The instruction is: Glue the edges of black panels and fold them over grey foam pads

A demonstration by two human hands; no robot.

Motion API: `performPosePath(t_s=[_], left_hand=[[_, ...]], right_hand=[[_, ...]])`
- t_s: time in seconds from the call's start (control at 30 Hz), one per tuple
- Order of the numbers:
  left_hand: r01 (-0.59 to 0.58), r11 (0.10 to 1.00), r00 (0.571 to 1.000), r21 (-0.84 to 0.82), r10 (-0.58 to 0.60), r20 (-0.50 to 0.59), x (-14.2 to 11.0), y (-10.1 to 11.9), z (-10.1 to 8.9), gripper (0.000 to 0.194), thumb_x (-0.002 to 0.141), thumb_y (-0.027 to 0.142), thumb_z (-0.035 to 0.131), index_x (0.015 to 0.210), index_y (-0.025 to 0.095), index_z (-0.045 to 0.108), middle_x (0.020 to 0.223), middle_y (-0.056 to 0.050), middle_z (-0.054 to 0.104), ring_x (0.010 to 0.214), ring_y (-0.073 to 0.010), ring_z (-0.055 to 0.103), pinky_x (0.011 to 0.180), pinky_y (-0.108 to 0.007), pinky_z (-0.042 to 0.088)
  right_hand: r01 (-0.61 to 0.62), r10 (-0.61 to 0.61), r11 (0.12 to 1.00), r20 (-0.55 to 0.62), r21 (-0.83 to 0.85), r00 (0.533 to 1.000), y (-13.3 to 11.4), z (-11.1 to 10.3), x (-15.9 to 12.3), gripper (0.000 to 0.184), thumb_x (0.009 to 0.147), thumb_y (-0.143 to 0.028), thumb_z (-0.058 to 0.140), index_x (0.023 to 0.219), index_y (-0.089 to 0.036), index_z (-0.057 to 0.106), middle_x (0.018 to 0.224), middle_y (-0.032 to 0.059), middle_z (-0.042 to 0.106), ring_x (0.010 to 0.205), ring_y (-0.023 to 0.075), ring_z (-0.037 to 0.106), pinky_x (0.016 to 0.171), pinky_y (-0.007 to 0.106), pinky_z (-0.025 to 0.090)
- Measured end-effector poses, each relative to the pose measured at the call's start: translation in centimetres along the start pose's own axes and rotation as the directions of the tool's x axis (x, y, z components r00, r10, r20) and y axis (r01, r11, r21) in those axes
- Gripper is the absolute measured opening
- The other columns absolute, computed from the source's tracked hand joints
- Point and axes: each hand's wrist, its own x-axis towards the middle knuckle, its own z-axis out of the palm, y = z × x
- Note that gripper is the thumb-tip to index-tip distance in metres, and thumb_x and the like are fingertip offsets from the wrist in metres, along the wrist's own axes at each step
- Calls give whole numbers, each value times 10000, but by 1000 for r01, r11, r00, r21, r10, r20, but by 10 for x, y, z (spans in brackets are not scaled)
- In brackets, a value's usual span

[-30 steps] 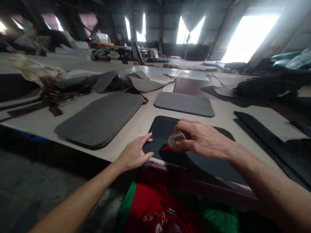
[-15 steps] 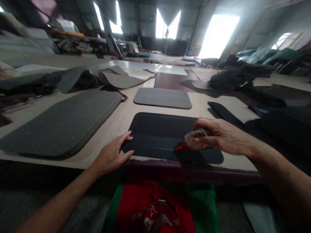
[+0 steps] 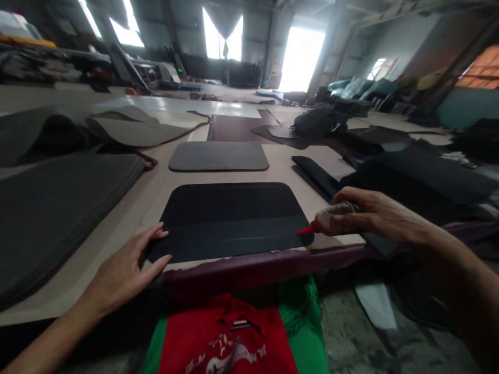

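A black rounded-corner panel (image 3: 230,208) lies flat near the table's front edge, with a thin pale line along its near side and another by its far side. My left hand (image 3: 130,259) rests at the panel's left end, its fingers apart and the tips on the edge. In my right hand (image 3: 370,215) is a squeeze bottle (image 3: 335,217) with a smeared body and a red pointed nozzle, tilted so the tip meets the near line close to the panel's right end. The fingers wrap round the bottle.
Beyond the panel lies a grey rounded-corner board (image 3: 219,156). A stack of dark grey felt-like sheets (image 3: 58,208) stands at the left. Folded black material (image 3: 317,176) and a dark heap (image 3: 424,171) lie at the right. Maroon material (image 3: 241,270) hangs along the table's front edge.
The bottle in my right hand has moved rightward along the panel's near side, from past its middle to its right end. My left hand stays at the left end. The view has turned right.
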Motion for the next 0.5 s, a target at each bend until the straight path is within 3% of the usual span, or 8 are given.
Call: performPosePath(t_s=[0.3, 0.5], left_hand=[[-18, 1000, 1000, 20, 18, -5, 0, 6, -4, 718, 931, 613, 498, 1505, 221, 317, 1362, -64, 624, 1268, -285, 574, 1083, -462, 465], [-23, 999, 1000, 36, 24, -10, 0, 3, -3, 683, 938, 585, 508, 1493, 229, 332, 1389, -64, 608, 1282, -276, 569, 1091, -454, 466]], right_hand=[[-137, 145, 984, -63, 112, 987, 20, -6, -20, 316, 785, -423, 715, 1003, -199, 670, 969, 55, 700, 884, 263, 635, 685, 320, 445], [-103, 124, 972, -90, 211, 988, 39, -2, -26, 301, 810, -415, 703, 1042, -231, 651, 929, 39, 693, 882, 272, 619, 708, 329, 443]])
